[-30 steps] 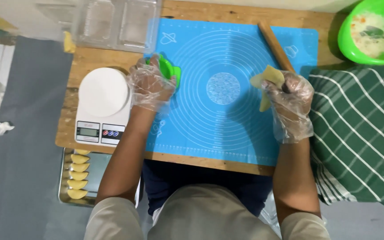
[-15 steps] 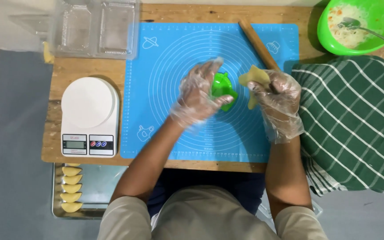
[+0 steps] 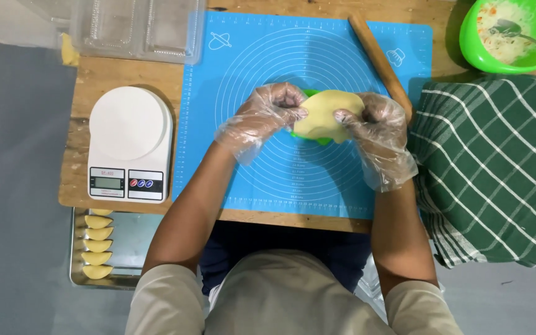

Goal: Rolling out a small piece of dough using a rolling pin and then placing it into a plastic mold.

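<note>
Both my hands wear clear plastic gloves and meet over the middle of the blue silicone mat (image 3: 243, 68). My left hand (image 3: 262, 118) and my right hand (image 3: 376, 133) each pinch an edge of a pale yellow dough sheet (image 3: 325, 115). The dough lies spread over a green plastic mould (image 3: 308, 133), of which only slivers show beneath it. A wooden rolling pin (image 3: 379, 62) lies slantwise on the mat just beyond my right hand.
A white kitchen scale (image 3: 130, 142) stands left of the mat. A clear plastic box (image 3: 138, 28) is at the back. A green bowl (image 3: 473, 43) with filling and a spoon sits back right. A green checked cloth (image 3: 491, 167) lies right. A metal tray (image 3: 125, 242) holds several folded dumplings.
My left hand carried the green mould from the mat's left side to its middle. My right hand brought the dough over, and it now lies spread on the mould with both hands on it.
</note>
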